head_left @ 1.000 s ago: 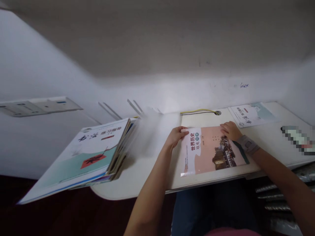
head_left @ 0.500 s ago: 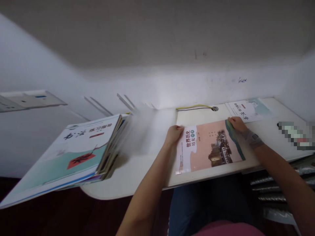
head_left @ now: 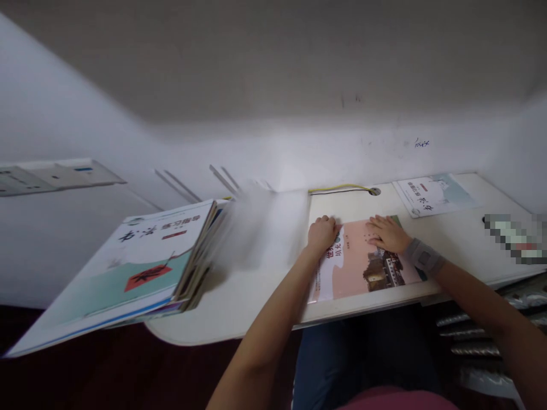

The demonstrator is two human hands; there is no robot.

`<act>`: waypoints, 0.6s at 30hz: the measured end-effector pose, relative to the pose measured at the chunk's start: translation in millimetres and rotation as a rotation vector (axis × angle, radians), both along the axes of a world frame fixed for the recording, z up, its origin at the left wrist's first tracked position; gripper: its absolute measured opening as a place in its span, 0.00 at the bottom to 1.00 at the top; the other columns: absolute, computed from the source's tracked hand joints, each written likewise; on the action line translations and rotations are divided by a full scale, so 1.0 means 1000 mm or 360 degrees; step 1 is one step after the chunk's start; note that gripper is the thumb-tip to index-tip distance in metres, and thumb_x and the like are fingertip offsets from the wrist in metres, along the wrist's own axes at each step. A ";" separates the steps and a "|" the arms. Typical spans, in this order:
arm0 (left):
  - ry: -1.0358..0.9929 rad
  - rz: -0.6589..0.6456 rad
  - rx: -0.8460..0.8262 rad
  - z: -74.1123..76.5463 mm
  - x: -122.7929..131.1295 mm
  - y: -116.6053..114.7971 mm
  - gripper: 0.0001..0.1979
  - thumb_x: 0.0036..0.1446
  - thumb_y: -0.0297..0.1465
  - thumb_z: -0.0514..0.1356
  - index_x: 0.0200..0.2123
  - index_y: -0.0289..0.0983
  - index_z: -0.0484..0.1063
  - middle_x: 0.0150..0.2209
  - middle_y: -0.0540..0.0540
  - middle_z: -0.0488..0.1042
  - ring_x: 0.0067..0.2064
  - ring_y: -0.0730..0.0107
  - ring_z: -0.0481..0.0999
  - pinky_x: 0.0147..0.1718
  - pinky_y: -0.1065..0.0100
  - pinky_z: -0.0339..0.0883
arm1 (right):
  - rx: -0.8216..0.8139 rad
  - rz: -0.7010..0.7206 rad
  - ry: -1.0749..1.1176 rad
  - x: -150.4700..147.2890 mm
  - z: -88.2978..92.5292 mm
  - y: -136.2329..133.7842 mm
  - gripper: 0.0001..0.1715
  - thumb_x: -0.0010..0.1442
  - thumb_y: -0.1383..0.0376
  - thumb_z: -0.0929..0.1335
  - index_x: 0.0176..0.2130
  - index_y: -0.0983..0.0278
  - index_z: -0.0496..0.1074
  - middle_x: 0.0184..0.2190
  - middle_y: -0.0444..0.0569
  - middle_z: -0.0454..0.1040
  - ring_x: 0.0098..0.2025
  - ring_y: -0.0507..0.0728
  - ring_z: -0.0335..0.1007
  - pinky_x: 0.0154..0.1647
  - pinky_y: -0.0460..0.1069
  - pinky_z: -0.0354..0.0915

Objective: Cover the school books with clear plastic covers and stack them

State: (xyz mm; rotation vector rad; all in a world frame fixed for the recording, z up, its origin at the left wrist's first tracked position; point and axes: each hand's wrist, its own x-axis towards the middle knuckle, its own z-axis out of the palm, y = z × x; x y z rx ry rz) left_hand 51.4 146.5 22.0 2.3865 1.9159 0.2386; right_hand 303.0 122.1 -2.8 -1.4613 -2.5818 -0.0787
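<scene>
A pink textbook (head_left: 363, 270) with a building photo on its cover lies flat on the white desk (head_left: 256, 296) in front of me. My left hand (head_left: 322, 232) rests on the book's far left corner, fingers curled down onto the cover. My right hand (head_left: 387, 233) lies flat on the cover's far middle, fingers stretched out. A grey band (head_left: 423, 257) wraps my right wrist.
A tall stack of books (head_left: 145, 267) with a white and teal cover on top overhangs the desk's left end. A thin white booklet (head_left: 436, 195) lies at the back right. A yellow cable (head_left: 342, 188) runs along the wall to a desk hole. A blurred-out item (head_left: 515, 236) sits far right.
My right hand moved from the book's far right corner onto the middle of the cover. My left hand slid from the left edge onto the cover's corner. The book lies flat.
</scene>
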 end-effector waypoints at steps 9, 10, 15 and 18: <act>0.0019 0.0029 0.0009 -0.008 -0.004 0.003 0.22 0.59 0.47 0.49 0.42 0.35 0.70 0.44 0.35 0.71 0.50 0.53 0.68 0.48 0.58 0.60 | 0.0030 -0.0256 -0.0073 0.039 -0.019 0.008 0.31 0.65 0.55 0.56 0.61 0.69 0.58 0.62 0.61 0.57 0.63 0.65 0.50 0.57 0.62 0.52; -0.0007 0.0038 0.0001 -0.008 -0.004 0.004 0.23 0.58 0.48 0.49 0.41 0.35 0.70 0.44 0.34 0.71 0.50 0.53 0.68 0.48 0.58 0.59 | 0.0039 -0.0265 -0.0082 0.039 -0.020 0.007 0.31 0.65 0.55 0.55 0.61 0.69 0.57 0.62 0.61 0.56 0.64 0.66 0.49 0.58 0.63 0.51; -0.0211 0.0116 -0.0077 0.002 -0.004 0.012 0.24 0.55 0.51 0.52 0.32 0.35 0.73 0.39 0.34 0.74 0.47 0.52 0.71 0.46 0.60 0.61 | 0.0065 -0.0285 -0.0115 0.034 -0.023 0.006 0.30 0.66 0.56 0.54 0.61 0.69 0.57 0.62 0.60 0.56 0.64 0.65 0.48 0.58 0.62 0.51; -0.0398 0.0193 -0.0143 0.013 -0.010 0.015 0.23 0.51 0.50 0.55 0.24 0.35 0.73 0.34 0.35 0.75 0.42 0.52 0.74 0.40 0.61 0.62 | 0.0077 -0.0294 -0.0119 0.034 -0.022 0.006 0.30 0.66 0.56 0.54 0.61 0.69 0.57 0.62 0.60 0.56 0.64 0.64 0.48 0.58 0.62 0.51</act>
